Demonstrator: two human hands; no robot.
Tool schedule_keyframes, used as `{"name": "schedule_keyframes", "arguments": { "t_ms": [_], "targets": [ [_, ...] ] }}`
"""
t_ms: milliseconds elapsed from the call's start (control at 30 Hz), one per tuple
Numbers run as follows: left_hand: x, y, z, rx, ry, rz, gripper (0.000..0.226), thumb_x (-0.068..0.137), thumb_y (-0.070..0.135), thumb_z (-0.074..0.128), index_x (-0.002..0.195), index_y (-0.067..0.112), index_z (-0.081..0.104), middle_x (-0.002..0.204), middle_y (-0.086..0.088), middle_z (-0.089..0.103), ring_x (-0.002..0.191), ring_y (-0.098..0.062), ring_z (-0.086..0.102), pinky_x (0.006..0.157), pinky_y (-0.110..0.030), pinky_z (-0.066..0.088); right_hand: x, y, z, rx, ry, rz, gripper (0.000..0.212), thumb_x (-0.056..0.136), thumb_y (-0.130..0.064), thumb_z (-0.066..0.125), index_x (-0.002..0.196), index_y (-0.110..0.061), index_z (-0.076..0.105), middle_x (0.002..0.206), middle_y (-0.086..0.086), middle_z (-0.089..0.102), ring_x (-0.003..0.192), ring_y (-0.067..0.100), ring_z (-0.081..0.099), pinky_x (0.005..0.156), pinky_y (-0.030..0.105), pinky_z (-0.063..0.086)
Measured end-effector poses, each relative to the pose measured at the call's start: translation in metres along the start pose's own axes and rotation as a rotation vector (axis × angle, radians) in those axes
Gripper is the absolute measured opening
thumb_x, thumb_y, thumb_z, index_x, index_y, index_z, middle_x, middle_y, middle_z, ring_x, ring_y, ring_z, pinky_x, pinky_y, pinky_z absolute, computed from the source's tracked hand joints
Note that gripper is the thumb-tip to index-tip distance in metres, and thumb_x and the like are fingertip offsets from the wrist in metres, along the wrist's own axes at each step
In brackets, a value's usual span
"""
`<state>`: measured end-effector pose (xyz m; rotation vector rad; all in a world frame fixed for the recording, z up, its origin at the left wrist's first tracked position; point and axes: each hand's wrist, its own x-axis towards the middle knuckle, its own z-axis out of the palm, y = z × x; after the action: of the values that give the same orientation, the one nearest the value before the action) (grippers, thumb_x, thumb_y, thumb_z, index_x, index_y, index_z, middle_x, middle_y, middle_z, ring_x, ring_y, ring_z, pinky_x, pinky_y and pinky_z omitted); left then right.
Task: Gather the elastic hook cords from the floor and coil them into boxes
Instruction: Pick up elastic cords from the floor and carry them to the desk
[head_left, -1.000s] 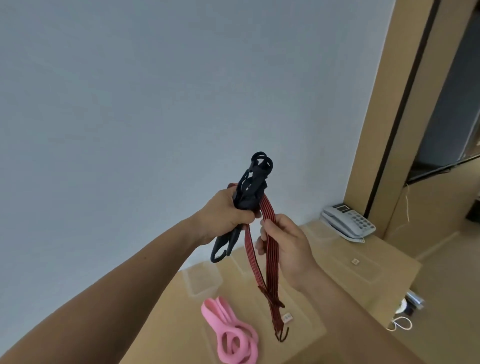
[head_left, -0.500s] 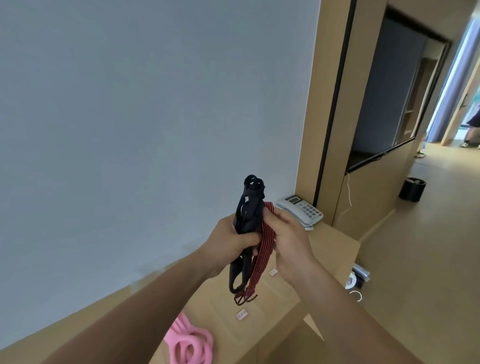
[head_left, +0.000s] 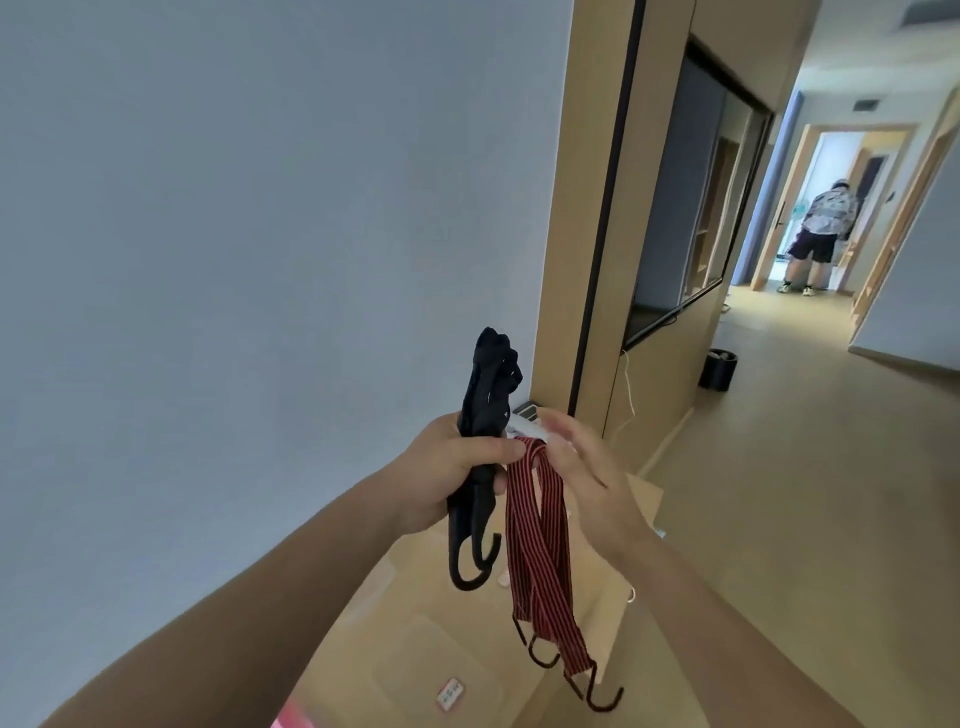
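Head, left hand (head_left: 447, 467) gripping black cords (head_left: 488, 384), right hand (head_left: 587, 467) red cords (head_left: 537, 551) (dangling)

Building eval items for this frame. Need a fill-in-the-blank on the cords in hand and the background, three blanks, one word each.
The plain cord that the left hand grips is ____ in colour.
The other cord, hanging beside it, is red with dark ____.
The person in the distance has their ____ to the camera.
Missing words: black; stripes; back.
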<state>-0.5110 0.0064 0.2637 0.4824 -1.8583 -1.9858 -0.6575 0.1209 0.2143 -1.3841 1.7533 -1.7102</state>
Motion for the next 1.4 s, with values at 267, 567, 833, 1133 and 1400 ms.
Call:
{"name": "schedule_keyframes", "arguments": {
  "t_ms": [267,567,833,1133,1400],
  "targets": [
    [0.051,-0.012,-0.010,-0.247,0.029,-0.040,0.035,0.090,0.006,0.066,0.057,0.018,0.066,0.062,-0.005,0.059,0.052,-0.014,0.054,0.051,-0.028,0.049,-0.013,0.029,0.019,0.289,-0.155,0.224,0.041,0.082,-0.027,0.074,0.112,-0.006,0.057,0.088,0.012,0.060,0.084,0.032,0.063,0.075,0.044,0.054],
    [0.104,-0.045,-0.027,-0.257,0.305,-0.113,0.013,0.089,0.008,0.069,0.084,0.009,0.057,0.075,-0.008,0.065,0.054,-0.016,0.056,0.051,-0.028,0.048,0.011,0.088,0.009,0.209,-0.223,0.386,0.010,0.099,-0.018,0.056,0.105,-0.010,0.055,0.078,0.008,0.068,0.064,0.024,0.064,0.063,0.035,0.054],
    [0.147,-0.130,-0.010,-0.055,0.472,-0.447,0.021,0.089,0.017,0.068,0.103,0.004,0.058,0.080,-0.010,0.062,0.057,-0.022,0.062,0.057,-0.029,0.053,0.070,0.159,-0.045,0.196,-0.278,0.517,0.010,0.099,-0.019,0.054,0.101,-0.009,0.054,0.075,0.003,0.068,0.055,0.019,0.057,0.052,0.033,0.048],
    [0.159,-0.230,0.036,-0.068,0.659,-0.763,0.029,0.085,0.009,0.064,0.107,-0.007,0.056,0.087,-0.018,0.061,0.077,-0.033,0.063,0.069,-0.039,0.051,0.110,0.222,-0.068,0.210,-0.455,0.710,0.016,0.096,-0.016,0.055,0.102,-0.002,0.056,0.073,0.007,0.066,0.056,0.019,0.058,0.052,0.033,0.049],
    [0.180,-0.279,0.037,-0.012,0.824,-0.800,0.016,0.085,0.013,0.069,0.096,0.004,0.063,0.091,-0.015,0.069,0.078,-0.026,0.066,0.058,-0.029,0.049,0.137,0.252,-0.056,0.153,-0.531,0.776,0.014,0.096,-0.019,0.056,0.097,-0.005,0.058,0.075,0.007,0.066,0.058,0.020,0.059,0.055,0.034,0.050]
  ]
}}
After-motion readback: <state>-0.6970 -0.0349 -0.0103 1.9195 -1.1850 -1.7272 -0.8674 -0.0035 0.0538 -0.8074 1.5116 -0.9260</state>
